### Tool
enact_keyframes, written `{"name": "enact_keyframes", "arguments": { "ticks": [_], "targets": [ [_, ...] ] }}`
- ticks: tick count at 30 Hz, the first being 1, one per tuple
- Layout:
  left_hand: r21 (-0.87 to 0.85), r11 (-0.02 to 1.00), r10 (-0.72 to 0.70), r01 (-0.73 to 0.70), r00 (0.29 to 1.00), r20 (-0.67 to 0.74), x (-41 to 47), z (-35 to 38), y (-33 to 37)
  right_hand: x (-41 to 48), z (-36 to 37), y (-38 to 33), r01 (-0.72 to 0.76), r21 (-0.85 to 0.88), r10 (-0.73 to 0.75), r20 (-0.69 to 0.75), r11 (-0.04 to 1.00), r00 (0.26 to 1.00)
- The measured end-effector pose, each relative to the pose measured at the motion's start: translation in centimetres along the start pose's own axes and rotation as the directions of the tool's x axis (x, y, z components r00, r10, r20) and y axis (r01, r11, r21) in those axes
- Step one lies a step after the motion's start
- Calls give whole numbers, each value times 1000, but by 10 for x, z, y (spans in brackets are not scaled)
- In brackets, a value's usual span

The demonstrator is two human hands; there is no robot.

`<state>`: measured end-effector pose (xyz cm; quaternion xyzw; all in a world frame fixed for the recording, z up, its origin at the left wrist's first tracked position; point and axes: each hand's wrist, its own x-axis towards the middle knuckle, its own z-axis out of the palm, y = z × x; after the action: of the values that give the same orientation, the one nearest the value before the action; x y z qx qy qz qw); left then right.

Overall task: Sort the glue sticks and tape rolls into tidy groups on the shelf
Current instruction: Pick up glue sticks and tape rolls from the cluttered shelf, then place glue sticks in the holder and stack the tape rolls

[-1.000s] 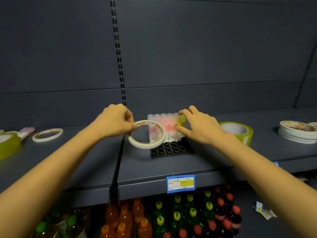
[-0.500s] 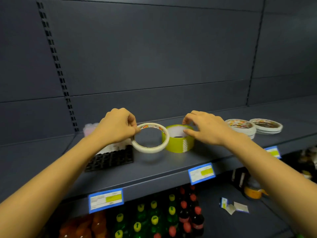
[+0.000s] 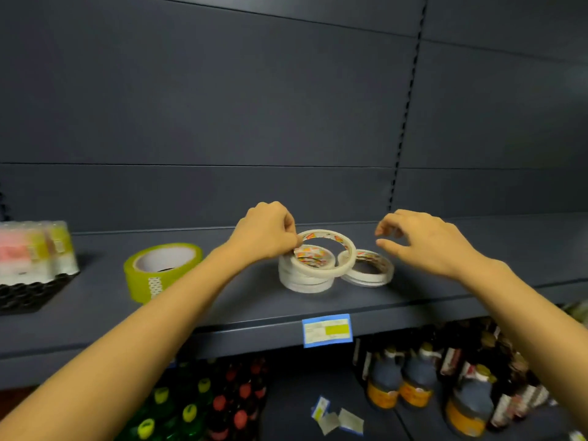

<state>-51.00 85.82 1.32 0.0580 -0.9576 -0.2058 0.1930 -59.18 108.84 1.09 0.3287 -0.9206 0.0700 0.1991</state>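
**A:** Progress on the shelf so far?

**B:** Partway, I'd judge. Thin white tape sits in two piles side by side, a left stack and a right stack. The left hand pinches one more white roll, tilted over the left stack.

**A:** And the right hand?

**B:** Empty, fingers loosely curled, hovering near the right stack.

**A:** What's left?

**B:** Laying that roll flat, probably. The green roll stands alone further left (between the stacks and the glue sticks, which are bunched upright on a black tray), so it may need grouping.
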Motion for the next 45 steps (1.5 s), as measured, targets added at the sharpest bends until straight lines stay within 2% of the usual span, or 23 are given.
{"name": "enact_keyframes", "arguments": {
  "ticks": [7,11,14,16,19,21,23,28,33,40,45],
  "targets": [
    [133,991,-15,18,1000,-22,47,58,51,-13,-4,67,-17,28,17,-6,999,1000],
    [261,965,-32,30,999,5,59,82,57,-14,-3,83,2,34,-1,-20,999,1000],
    [277,960,-40,32,999,23,58,88,52,-10,0,82,41,48,-39,-31,998,999],
    [276,961,-8,19,999,-44,53,83,45,-3,3,74,73,62,-71,-38,995,997],
    [433,901,131,-40,974,-184,35,63,27,11,9,49,151,110,-147,-39,982,988],
    [493,869,189,-46,951,-245,18,46,8,23,15,24,215,148,-210,-48,965,977],
    [521,853,175,1,941,-289,-3,27,-16,34,23,-5,287,174,-279,-69,942,958],
    [530,815,-6,234,918,-395,-77,-33,-88,52,38,-100,465,264,-453,-109,845,885],
    [508,716,-183,479,830,-526,-170,-97,-153,58,42,-215,610,321,-600,-142,725,788],
    [513,622,-253,592,771,-584,-288,-179,-230,45,43,-386,713,342,-700,-186,612,690],
    [549,583,-284,598,784,-553,-356,-227,-285,32,45,-494,746,353,-738,-189,565,648]
  ]
}}
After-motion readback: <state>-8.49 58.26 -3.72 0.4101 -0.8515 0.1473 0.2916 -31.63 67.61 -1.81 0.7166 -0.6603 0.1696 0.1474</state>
